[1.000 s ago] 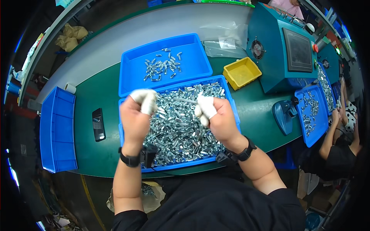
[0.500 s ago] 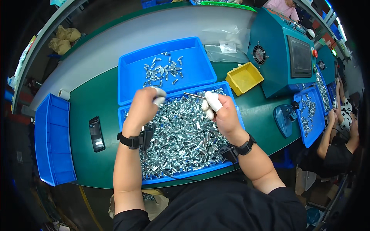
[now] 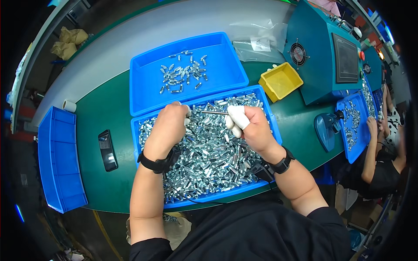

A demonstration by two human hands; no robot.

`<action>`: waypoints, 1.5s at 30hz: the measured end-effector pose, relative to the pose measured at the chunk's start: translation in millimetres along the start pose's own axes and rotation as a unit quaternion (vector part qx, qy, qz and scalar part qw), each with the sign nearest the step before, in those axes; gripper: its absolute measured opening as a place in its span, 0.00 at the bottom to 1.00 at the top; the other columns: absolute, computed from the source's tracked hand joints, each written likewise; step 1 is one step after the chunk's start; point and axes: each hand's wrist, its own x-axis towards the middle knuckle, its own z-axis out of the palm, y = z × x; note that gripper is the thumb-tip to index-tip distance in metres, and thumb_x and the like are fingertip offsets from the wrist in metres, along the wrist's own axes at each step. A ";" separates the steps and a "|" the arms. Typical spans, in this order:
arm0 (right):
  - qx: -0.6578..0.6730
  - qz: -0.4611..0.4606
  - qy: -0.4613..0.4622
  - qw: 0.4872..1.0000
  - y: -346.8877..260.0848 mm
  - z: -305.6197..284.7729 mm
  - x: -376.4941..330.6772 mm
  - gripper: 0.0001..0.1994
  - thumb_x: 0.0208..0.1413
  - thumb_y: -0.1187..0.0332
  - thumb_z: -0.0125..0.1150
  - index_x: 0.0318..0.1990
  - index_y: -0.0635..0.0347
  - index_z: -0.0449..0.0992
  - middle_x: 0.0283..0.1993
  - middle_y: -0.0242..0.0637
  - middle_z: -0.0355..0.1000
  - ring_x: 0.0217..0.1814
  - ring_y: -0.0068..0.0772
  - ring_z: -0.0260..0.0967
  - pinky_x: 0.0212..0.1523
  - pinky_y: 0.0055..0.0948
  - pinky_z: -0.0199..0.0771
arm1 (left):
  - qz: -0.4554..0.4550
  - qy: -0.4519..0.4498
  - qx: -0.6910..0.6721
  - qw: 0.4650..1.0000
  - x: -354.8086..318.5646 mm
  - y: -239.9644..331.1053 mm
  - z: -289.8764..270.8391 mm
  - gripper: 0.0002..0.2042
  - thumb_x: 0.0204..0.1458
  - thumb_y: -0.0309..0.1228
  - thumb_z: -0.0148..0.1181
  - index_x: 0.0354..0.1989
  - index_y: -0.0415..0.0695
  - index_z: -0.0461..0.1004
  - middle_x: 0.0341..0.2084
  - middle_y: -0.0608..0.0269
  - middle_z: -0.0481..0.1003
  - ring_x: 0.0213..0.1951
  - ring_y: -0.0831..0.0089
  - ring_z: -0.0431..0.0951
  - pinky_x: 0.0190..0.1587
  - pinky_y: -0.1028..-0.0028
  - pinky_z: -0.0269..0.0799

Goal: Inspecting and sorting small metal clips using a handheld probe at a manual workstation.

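Observation:
A thin metal rod (image 3: 214, 113) points left from my right hand (image 3: 252, 124), pinched between fingers with white covers. My left hand (image 3: 170, 124) is closed at the far left part of the near blue tray (image 3: 278, 130); its white-covered fingertips face the rod's free end, with a gap between. Whether a small part sits in that pinch is hidden. Below both hands, small silvery hex-sided metal parts (image 3: 209, 161) fill this tray. Beyond it, the far blue tray (image 3: 146, 82) holds a loose scatter of similar metal parts (image 3: 183, 75).
To the right stand a yellow bin (image 3: 281, 82), a green machine with a screen (image 3: 320, 56) and a small teal device (image 3: 324, 130). On the left lie a phone (image 3: 107, 150) and a blue divided bin (image 3: 61, 161). Another person's arm (image 3: 370, 148) works at the far right.
My left hand has come nearer to me and a little to the right. The rod in my right hand has turned more level. The view has shifted slightly.

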 end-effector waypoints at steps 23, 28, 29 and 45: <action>-0.029 -0.040 0.003 0.999 -7.1 -29.2 -2.6 0.16 0.67 0.62 0.53 0.27 0.59 0.76 0.25 0.24 0.71 0.21 0.11 0.60 0.23 0.17 0.58 | -0.022 0.020 -0.553 0.832 0.8 42.9 -19.6 0.08 0.56 0.18 0.58 0.43 0.37 0.77 0.38 0.62 0.79 0.37 0.75 0.79 0.42 0.76 0.75; -0.062 -0.043 0.010 0.997 -10.6 -32.1 -1.9 0.16 0.67 0.64 0.53 0.26 0.59 0.76 0.24 0.24 0.71 0.21 0.11 0.60 0.23 0.17 0.58 | -0.005 0.017 -0.563 0.826 3.5 47.1 -17.4 0.08 0.56 0.19 0.58 0.44 0.38 0.77 0.37 0.62 0.79 0.37 0.76 0.79 0.41 0.77 0.74; -0.089 -0.044 0.008 0.995 -10.9 -32.4 -2.0 0.16 0.66 0.64 0.54 0.26 0.60 0.76 0.23 0.24 0.71 0.21 0.11 0.60 0.23 0.17 0.59 | 0.004 0.014 -0.559 0.829 3.5 50.1 -16.8 0.08 0.57 0.19 0.58 0.43 0.38 0.77 0.37 0.62 0.79 0.36 0.76 0.79 0.40 0.78 0.74; -0.218 -0.143 -0.015 0.965 -25.2 -30.1 -15.3 0.17 0.66 0.64 0.54 0.24 0.59 0.75 0.20 0.26 0.70 0.18 0.13 0.61 0.20 0.19 0.58 | -0.103 -0.014 -0.594 0.798 -2.3 104.6 -6.5 0.03 0.57 0.22 0.60 0.38 0.38 0.76 0.28 0.63 0.79 0.28 0.79 0.77 0.31 0.80 0.72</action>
